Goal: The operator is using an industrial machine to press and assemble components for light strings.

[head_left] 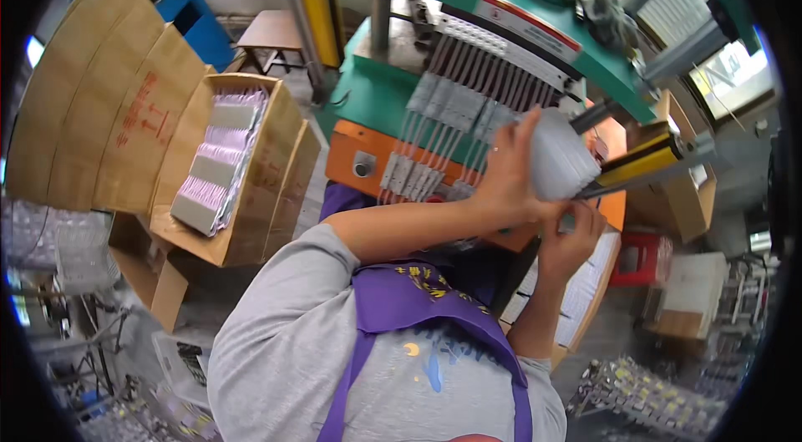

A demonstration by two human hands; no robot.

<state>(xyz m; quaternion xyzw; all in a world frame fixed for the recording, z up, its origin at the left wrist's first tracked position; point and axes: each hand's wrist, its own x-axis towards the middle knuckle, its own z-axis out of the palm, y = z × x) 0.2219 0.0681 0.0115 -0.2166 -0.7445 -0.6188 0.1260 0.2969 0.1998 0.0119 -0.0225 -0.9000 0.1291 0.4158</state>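
Both hands grip a white stack of parts (558, 160) at 2 o'clock, before the green press (393, 99): left hand (505, 179) wrapped around its side, right hand (572, 237) pinching beneath. Judged step: squaring the stack; next needs steady support.

A big brown cardboard box (242, 183) is leaning open, left of the green machine (393, 83). Flat brown cartons (92, 99) are standing behind that box. A white and red label (528, 27) is sticking on the machine.
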